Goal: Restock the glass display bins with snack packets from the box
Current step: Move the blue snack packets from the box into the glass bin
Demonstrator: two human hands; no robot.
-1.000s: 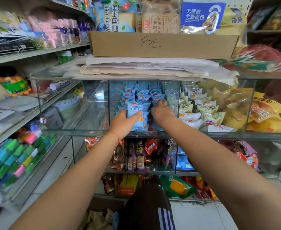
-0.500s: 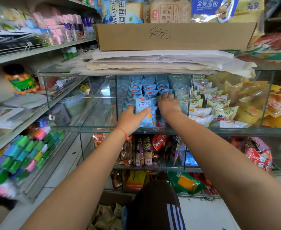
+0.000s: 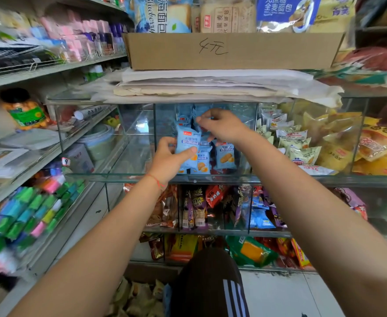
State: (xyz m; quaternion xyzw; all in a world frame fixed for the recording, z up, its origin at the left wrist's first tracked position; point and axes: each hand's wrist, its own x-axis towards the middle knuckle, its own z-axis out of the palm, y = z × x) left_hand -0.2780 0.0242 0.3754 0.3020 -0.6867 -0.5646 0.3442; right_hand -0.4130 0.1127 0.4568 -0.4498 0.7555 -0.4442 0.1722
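Raised since the earlier frames: your right hand [image 3: 222,128], up off the front row to the packets stacked higher in the bin.

Item, left grip: your left hand [image 3: 168,160] holds one blue snack packet [image 3: 188,143] upright, thumb across its front and fingers behind it, inside the middle glass display bin [image 3: 210,178]. Item, right grip: just above and to the right of that packet, your right hand's curled fingertips [image 3: 201,120] pinch at a blue packet in the rear stack [image 3: 184,113]; how firmly they hold it is unclear. Item, front row: more blue packets [image 3: 224,155] stand directly right of the left grip, under the right wrist. Item, neighbours: cream packets [image 3: 302,154] fill the bin right of both grips; the bin to the left shows bare glass. Item, overhead: a cardboard box [image 3: 231,51] sits on stacked paper above the grips.
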